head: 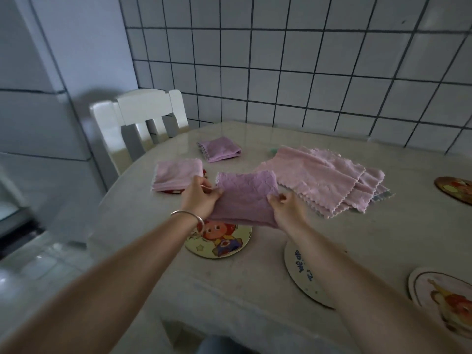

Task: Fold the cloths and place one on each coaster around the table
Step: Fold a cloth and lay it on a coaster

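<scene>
A folded purple cloth [245, 198] hangs just above the table between my hands. My left hand [200, 198] pinches its left edge and my right hand [287, 208] pinches its right edge. Directly below it lies a round cartoon coaster [219, 242], partly hidden by the cloth. A folded pink cloth [177, 176] lies on a red coaster [175, 191] at the left. Another folded purple cloth [219, 149] rests farther back. A pile of unfolded pink cloths [324, 180] is spread on the right.
A white coaster with writing [304, 274] lies by my right forearm, another picture coaster [444, 300] sits near the front right, and a brown one [454, 189] at the far right. A white chair [143, 123] stands at the table's [383, 246] left; tiled wall lies behind.
</scene>
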